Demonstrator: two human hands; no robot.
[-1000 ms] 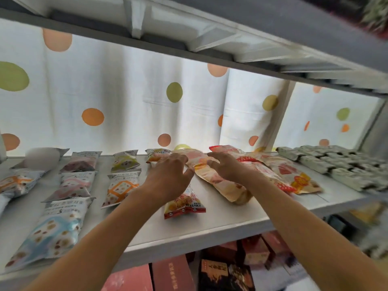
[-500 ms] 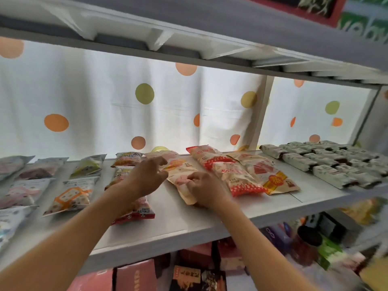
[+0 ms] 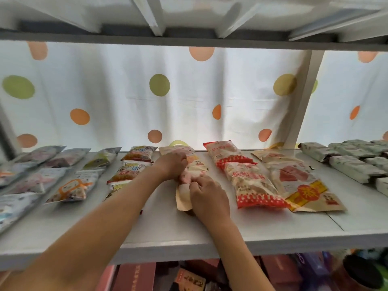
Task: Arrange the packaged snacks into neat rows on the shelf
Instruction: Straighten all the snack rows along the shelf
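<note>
Nearest the camera, below the front edge of the white shelf (image 3: 189, 232), dark red boxes (image 3: 134, 278) and other packages stand on a lower level, partly blurred. Two bare forearms reach up and over that edge onto the shelf board.

The right hand (image 3: 206, 196) lies on the near end of a tan snack packet (image 3: 182, 198) that runs lengthwise from front to back in the middle of the shelf; its fingers are curled down and pinch the wrapper. Just beyond it, the left hand (image 3: 171, 166) sits on the same packet's middle, its fingers bent over the wrapper and gripping it, so the two hands almost touch. A second tan packet (image 3: 178, 149) lies further back in the same line, against the curtain.

Left of the hands a row of orange-and-red packets (image 3: 130, 171) runs front to back, partly hidden by the left forearm. Further left lie rows of pale packets (image 3: 71, 185), some with an orange pattern. Right of the hands two red-and-white packets (image 3: 249, 183) lie end to end, overlapping, and beside them a wide tan bag with a red and yellow label (image 3: 302, 185) touches their right edge. At the far right, grey-green wrapped bars (image 3: 354, 166) are set in close rows.

Behind everything hangs a white curtain with orange and green dots (image 3: 159, 85), and a white upright post (image 3: 302, 97) stands at the back right. Overhead is the underside of the next shelf (image 3: 189, 22).
</note>
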